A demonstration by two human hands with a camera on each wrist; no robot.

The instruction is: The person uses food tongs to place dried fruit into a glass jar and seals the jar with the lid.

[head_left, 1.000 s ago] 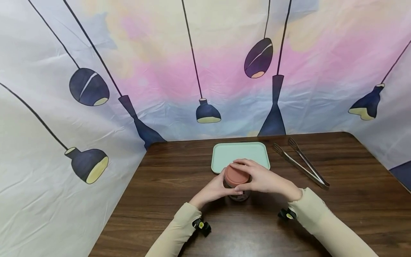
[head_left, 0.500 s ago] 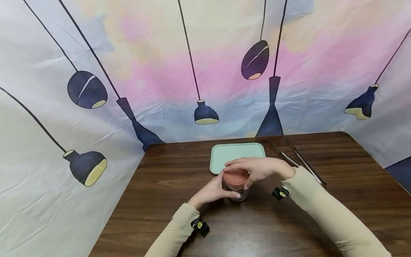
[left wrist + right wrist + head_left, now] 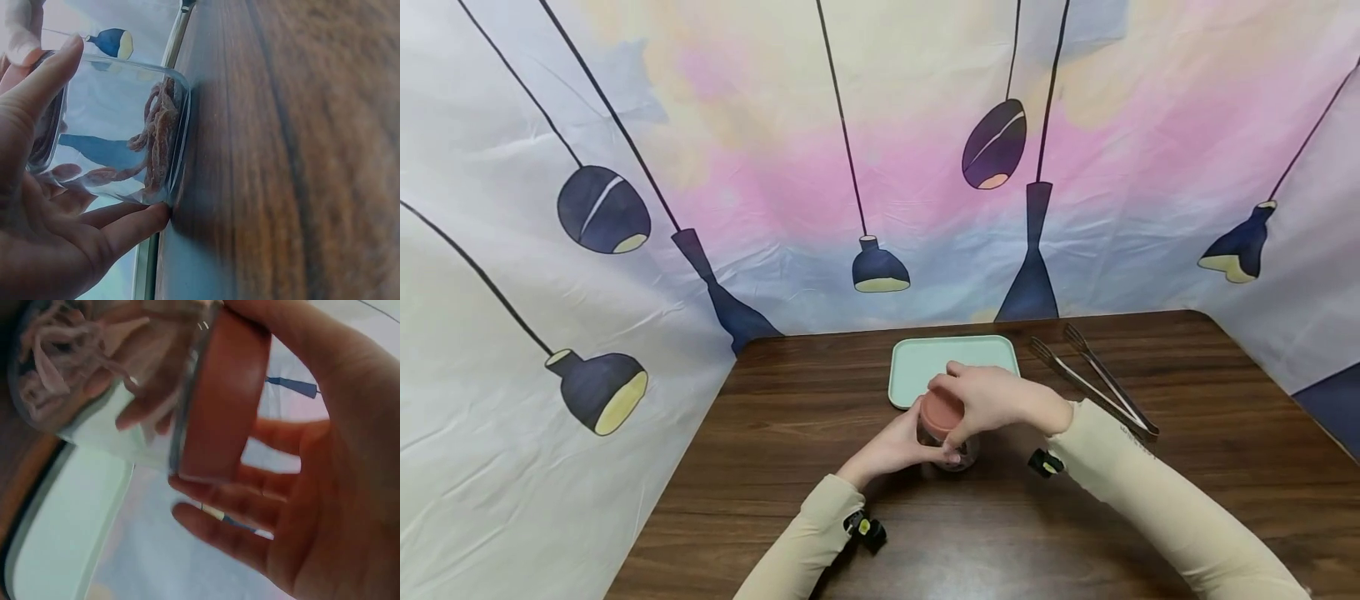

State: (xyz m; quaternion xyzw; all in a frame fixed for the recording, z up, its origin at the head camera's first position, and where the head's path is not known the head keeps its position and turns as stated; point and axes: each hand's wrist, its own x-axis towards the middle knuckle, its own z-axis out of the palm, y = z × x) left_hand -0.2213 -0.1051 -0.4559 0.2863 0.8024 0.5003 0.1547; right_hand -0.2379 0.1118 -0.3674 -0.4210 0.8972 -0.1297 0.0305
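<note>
In the head view a clear jar [image 3: 964,454] stands upright on the table under a reddish-brown lid [image 3: 938,408]. My left hand [image 3: 887,447] grips the jar's side, its thumb across the front near the lid. My right hand [image 3: 996,400] holds the lid, thumb at the front and fingers round the far side. Twisted, brownish strips [image 3: 161,137] lie at the jar's bottom in the left wrist view; I cannot tell what they are. The lid [image 3: 228,400] still sits on the jar's mouth in the right wrist view.
Just behind the jar lies a pale green tray [image 3: 912,368]. Metal tongs [image 3: 1101,379] rest spread apart to the right of the tray. The wooden table [image 3: 790,417] ends at a hanging cloth [image 3: 775,167] printed with lamps.
My right hand has turned about the lid, its thumb going from the front to the right side and back to the front. My left hand has kept its grip on the jar.
</note>
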